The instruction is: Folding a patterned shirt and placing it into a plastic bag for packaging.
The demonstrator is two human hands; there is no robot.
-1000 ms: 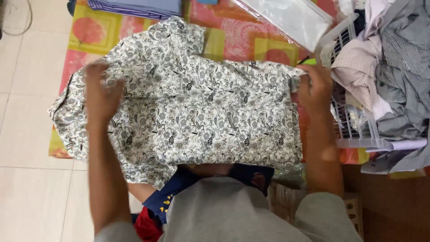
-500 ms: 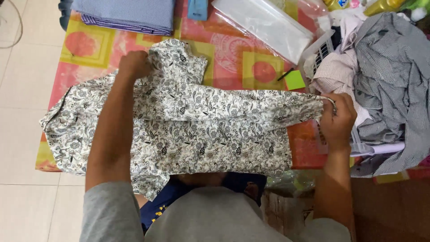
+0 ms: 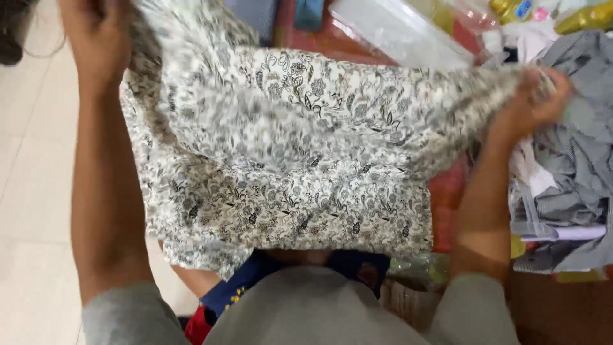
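Observation:
A white shirt with a grey-black floral print [image 3: 287,166] hangs stretched between my two hands, lifted above the red patterned mat [image 3: 447,191]. My left hand [image 3: 96,35] grips its upper left part near the top edge of the view. My right hand [image 3: 533,96] is closed on the shirt's right end, over the laundry pile. The shirt's lower edge droops toward my lap and the cloth is motion-blurred.
A heap of grey and white clothes [image 3: 568,172] fills a basket at the right. A clear plastic bag [image 3: 396,32] and bottles [image 3: 517,9] lie at the top. Pale floor tiles [image 3: 32,191] are on the left.
Both hands have raised the printed shirt off the mat and pulled it up and taut. The left hand moved up and away; the view has closed in.

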